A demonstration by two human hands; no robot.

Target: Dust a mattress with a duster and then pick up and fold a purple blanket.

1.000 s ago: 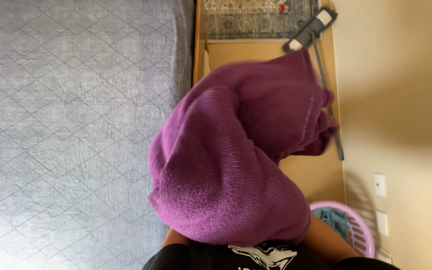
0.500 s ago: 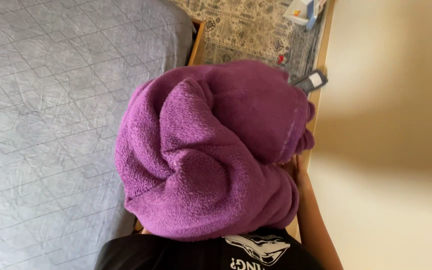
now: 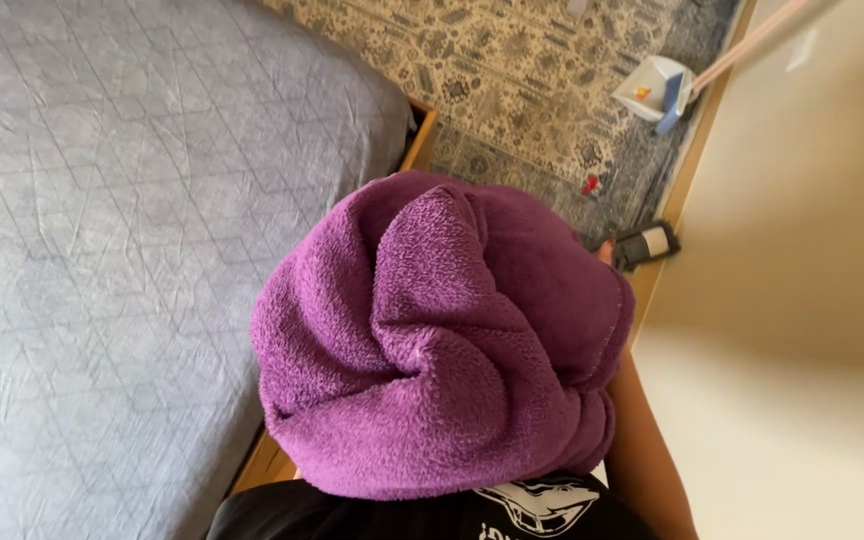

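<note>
A bundled purple towel (image 3: 442, 335) fills the middle of the view, bunched into thick folds and carried close against the person's chest, above the dark shirt (image 3: 402, 510) at 6 o'clock. The right forearm (image 3: 642, 450) runs up along the towel's edge at 4 o'clock, and a fingertip of the right hand (image 3: 605, 250) shows just past the bundle at about 2 o'clock; the rest of that hand is behind the cloth, so how it is closed cannot be told, though it seems to support the towel. The left hand is not visible at all, presumably under or behind the bundle. A grey quilted bed (image 3: 132, 230) lies from 8 to 11 o'clock, its wooden frame (image 3: 422, 140) peeping out near 12, with a patterned rug (image 3: 512, 70) beyond. A small dark object (image 3: 647, 243) lies on the floor just beside the fingertip, and a white dustpan (image 3: 655, 90) with a long pale handle rests at 1 o'clock against the cream wall (image 3: 812, 300). The likely risk is that the loose folds slip or trail, since the grip is only partly around such a bulky load, and the towel blocks the view of the floor, so the dark object or dustpan could be stepped on. What the dark object is stays hard to make out.
</note>
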